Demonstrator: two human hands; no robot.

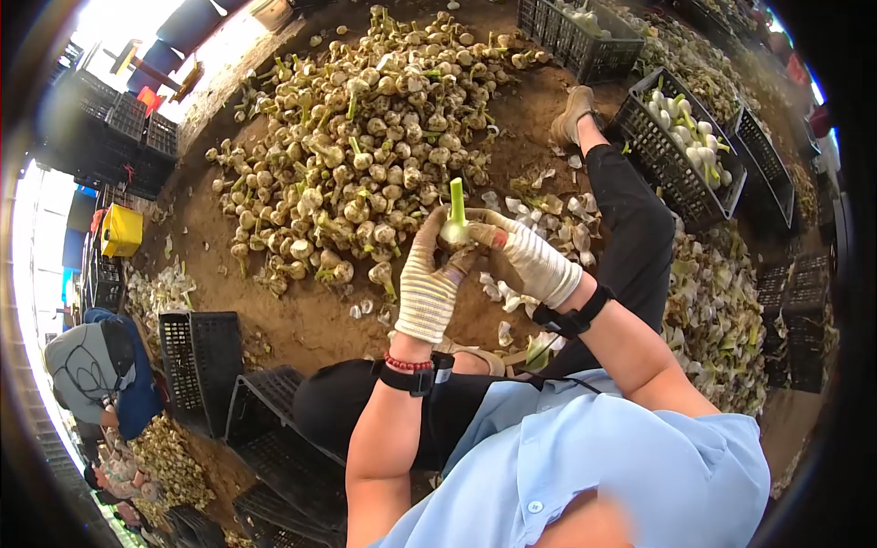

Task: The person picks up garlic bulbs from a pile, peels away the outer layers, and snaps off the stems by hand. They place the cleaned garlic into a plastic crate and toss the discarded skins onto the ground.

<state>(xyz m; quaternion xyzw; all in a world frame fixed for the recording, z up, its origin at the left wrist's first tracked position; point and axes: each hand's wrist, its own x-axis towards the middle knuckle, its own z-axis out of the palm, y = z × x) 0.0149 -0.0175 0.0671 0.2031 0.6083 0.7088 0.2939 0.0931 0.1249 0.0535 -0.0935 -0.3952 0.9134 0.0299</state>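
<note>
A garlic bulb (453, 232) with a pale, peeled-looking side and a short green stem pointing up is held between both hands, in front of the garlic pile. My left hand (429, 285), in a striped, soiled work glove, has its fingers closed around the bulb's left side. From the right, my right hand (528, 255), gloved in the same way, presses its fingers against the bulb. Parts of the bulb are hidden behind the fingers. Just beyond lies a large heap of untrimmed garlic (365, 155) with dirty skins and cut stems.
A black crate (639, 137) of white garlic bulbs stands at the right, with another crate (585, 46) behind it. Peeled skins (717, 310) cover the ground on the right. Empty crates (201, 365) stand at the left, near another person (100, 365) bending down.
</note>
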